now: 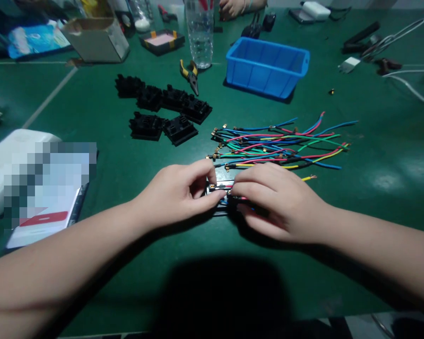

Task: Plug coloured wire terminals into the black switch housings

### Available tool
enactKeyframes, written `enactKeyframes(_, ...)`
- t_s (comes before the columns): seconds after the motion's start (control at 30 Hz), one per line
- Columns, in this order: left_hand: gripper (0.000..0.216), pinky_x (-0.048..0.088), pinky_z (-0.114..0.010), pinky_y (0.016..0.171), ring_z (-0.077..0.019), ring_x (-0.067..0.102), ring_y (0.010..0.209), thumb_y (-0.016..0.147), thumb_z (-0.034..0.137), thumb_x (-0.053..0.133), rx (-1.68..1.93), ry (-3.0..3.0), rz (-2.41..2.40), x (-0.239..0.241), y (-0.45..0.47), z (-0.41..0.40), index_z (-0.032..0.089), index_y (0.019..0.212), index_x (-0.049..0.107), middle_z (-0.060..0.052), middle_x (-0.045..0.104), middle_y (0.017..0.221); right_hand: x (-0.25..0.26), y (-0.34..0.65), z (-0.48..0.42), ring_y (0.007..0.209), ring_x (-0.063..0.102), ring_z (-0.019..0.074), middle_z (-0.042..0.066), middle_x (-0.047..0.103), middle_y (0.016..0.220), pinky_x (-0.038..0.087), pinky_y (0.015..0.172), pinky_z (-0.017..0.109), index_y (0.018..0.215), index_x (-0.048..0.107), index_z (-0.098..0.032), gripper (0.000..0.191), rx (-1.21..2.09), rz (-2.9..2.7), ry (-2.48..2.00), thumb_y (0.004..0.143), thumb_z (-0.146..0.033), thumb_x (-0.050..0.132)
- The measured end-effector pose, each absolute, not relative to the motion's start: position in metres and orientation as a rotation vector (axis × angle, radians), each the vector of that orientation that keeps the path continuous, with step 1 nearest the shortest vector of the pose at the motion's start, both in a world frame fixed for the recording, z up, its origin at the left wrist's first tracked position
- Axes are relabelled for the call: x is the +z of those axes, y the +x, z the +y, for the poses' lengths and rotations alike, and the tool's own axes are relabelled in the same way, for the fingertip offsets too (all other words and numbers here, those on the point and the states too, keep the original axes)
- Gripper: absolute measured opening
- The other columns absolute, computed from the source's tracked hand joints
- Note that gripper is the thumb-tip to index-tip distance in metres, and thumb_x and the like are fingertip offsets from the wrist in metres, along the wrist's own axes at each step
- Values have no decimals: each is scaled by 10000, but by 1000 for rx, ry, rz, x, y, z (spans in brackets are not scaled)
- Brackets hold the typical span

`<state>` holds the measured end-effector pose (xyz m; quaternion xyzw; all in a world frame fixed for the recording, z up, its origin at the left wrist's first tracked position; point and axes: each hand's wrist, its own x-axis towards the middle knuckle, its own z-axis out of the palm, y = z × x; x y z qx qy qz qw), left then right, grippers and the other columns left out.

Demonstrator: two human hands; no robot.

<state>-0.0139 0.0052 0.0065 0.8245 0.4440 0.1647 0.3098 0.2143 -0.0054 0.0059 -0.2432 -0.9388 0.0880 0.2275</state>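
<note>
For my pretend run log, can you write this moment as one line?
left hand: gripping wired part; right hand: gripping same part; loose wires: beyond hands; blue bin: behind wires

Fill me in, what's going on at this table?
A person has both hands at one small piece, with coloured wires showing on it. The left hand pinches it; the right hand is at its other side, grip partly hidden. Just beyond lie loose wires, with several black parts to their left. Farther back are pliers and a blue bin.
</note>
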Motion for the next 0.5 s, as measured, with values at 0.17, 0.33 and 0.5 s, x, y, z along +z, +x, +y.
enactKeyframes(0.17,179,327,-202,533,-88,489,519,869,359,563,441,2232,1154,5,-15,5,186,835,532,69,535,589,4,215,-5,855,601,241,129,669,987,471,707,348,1070,591,-122,268,221,-2605,-785,871,-294,538)
enactKeyframes(0.33,242,320,-228,580,-113,488,605,954,370,413,396,2241,1215,5,-14,7,182,849,522,38,537,680,2,215,-2,894,608,245,116,682,1002,460,725,341,1078,609,-145,283,210,-2683,-837,889,-346,545)
enactKeyframes(0.5,256,296,-242,593,-123,475,621,964,385,389,325,2209,1258,6,-13,8,186,855,508,36,525,700,0,215,-1,811,617,224,71,694,901,424,665,313,1084,622,-164,301,278,-2685,-923,886,-382,558)
